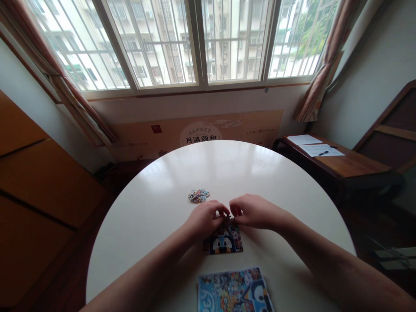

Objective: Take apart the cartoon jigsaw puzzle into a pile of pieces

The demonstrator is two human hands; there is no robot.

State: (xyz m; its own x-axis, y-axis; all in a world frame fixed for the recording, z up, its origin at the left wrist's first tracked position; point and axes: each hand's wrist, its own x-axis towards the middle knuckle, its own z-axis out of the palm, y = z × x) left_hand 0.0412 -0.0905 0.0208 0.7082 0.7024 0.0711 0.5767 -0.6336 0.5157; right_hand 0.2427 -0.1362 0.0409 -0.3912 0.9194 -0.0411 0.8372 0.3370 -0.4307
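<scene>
A partly built jigsaw puzzle [223,241] with a cartoon face lies on the round white table [156,208]. My left hand [205,218] and my right hand [251,211] meet at its far edge. Both have their fingers curled and pinched together over a small dark puzzle piece [229,215] between the fingertips. A small heap of loose pastel puzzle pieces [198,195] lies just beyond my left hand. Near the table's front edge lies a colourful reference picture [234,290].
A dark wooden side table [344,167] with white papers [320,150] and a pen stands at the right. A printed cardboard panel [201,132] leans against the wall under the barred window. Wooden furniture [35,186] fills the left side.
</scene>
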